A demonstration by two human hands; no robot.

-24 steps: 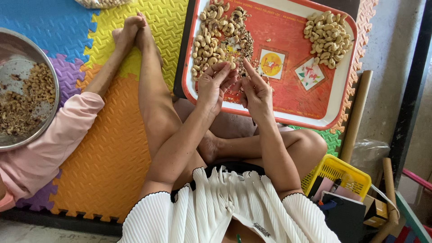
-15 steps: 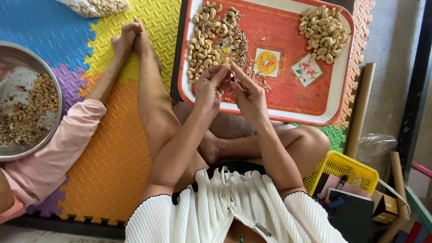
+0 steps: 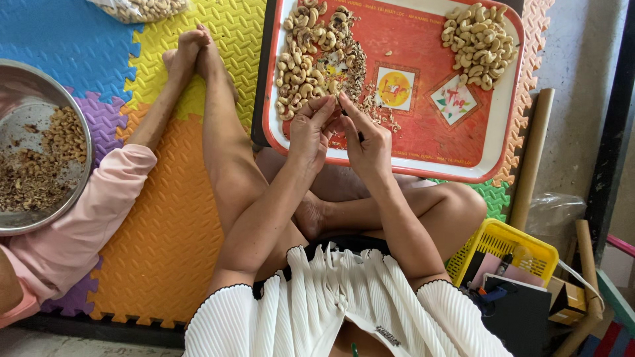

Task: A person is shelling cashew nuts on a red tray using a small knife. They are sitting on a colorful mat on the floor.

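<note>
The person sits cross-legged on a floor of coloured foam mats (image 3: 165, 218), with a red tray (image 3: 423, 142) resting across the lap and knees. Both hands meet over the near edge of the tray. The left hand (image 3: 311, 129) is curled, its fingertips pinched on a small cashew nut (image 3: 334, 100) held between the two hands. The right hand (image 3: 369, 142) is likewise closed, fingers pressed to the same nut and gripping a thin dark tool (image 3: 359, 135) whose form is too small to tell. On the tray, a heap of unpeeled cashews and loose brown skins (image 3: 317, 56) lies just beyond the fingertips, at the far left. A separate pile of pale, clean cashews (image 3: 479, 43) sits in the far right corner, well apart from the first. To the left, another person's pink sleeve (image 3: 73, 225) lies on the mat beside a steel bowl (image 3: 83, 162) holding nuts and skins. A yellow plastic basket (image 3: 506, 244) stands on the floor by the person's right knee.
</note>
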